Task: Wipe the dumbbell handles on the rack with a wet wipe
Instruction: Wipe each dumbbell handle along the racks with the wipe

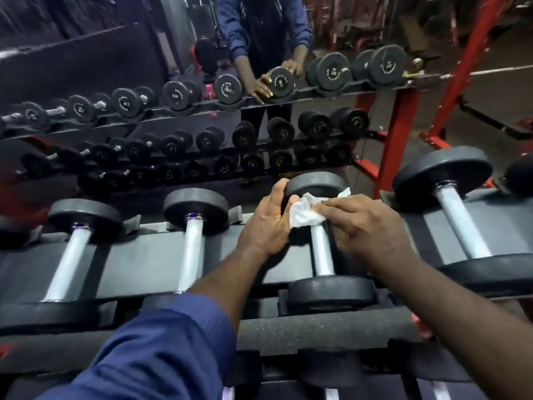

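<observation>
Between left hand point(266, 219) and right hand point(367, 225), the wet wipe point(304, 213) drapes the dumbbell point(322, 252).

**Dumbbells in a row on the rack, mirror behind**

Across the middle of the frame the rack point(138, 261) carries four dumbbells side by side, handles running near to far. The third dumbbell point(321, 252) sits right of centre. The left hand point(268, 223) is at its far head, the right hand point(366, 223) is just right of the handle, and the wet wipe point(305, 212) lies between them on the handle's far end. The mirror point(86, 53) fills the upper frame behind the rack.
</observation>
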`<state>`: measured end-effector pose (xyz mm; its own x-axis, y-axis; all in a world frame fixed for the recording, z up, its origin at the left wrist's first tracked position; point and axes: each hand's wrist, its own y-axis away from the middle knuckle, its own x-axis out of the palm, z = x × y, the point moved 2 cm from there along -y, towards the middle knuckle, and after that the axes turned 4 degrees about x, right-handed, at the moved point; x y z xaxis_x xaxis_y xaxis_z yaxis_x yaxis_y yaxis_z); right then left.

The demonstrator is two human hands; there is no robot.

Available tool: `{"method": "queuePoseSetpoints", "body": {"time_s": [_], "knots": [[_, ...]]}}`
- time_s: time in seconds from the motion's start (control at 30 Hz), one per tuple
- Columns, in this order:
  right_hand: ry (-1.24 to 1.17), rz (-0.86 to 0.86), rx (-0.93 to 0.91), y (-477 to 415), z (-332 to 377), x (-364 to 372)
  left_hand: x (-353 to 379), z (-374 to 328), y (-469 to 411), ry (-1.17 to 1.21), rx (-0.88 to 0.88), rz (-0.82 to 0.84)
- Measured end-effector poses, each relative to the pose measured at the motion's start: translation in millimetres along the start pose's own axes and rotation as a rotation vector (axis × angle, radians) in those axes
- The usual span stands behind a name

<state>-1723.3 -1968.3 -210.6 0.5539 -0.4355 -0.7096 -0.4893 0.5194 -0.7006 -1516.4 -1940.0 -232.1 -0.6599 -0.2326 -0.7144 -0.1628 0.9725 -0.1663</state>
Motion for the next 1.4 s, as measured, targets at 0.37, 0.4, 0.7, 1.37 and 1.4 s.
{"method": "queuePoseSetpoints", "body": {"time_s": [0.37,0.4,0.7,1.37,1.4], "knots": [[0.003,-0.033,0.013,1.4,3.8,15.4,5.5,5.9,-2.7,-0.018,-0.001,-0.072],[0.025,0.025,-0.067,-3.5,6.2,14.6,5.7,5.8,-2.9,-0.002,-0.004,-0.071],[0.02,0.04,0.005,1.1,0.3,13.6,2.8,1.9,0.5,0.002,0.034,-0.066],[-0.045,0.144,0.167,-6.9,23.4,-0.5,5.1,3.0,0.3,0.05,0.0,-0.093],[-0.069,0.136,0.188,-4.8,22.0,0.8,5.6,3.0,0.2,0.038,0.002,-0.092]]}}
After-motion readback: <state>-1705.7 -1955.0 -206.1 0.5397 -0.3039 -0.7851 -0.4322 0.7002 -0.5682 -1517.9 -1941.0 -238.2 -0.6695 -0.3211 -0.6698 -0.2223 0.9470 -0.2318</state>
